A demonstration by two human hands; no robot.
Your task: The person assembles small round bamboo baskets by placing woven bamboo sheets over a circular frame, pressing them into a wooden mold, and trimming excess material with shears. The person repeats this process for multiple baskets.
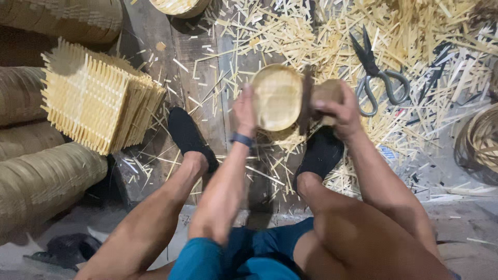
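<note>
The person sits with both knees bent and spread, bare legs reaching forward, feet in dark shoes planted apart on the floor. Both forearms stretch out between the knees. The left hand [244, 110] is raised, fingers curled around what it holds, with a dark band on the wrist. The right hand [338, 106] sits just beside it at the same height, knuckles up, fingers closed in a firm grip, wrist slightly bent.

pale yellow woven bowl [277, 97], black shoes [189, 137], blue shorts [244, 256]
</note>
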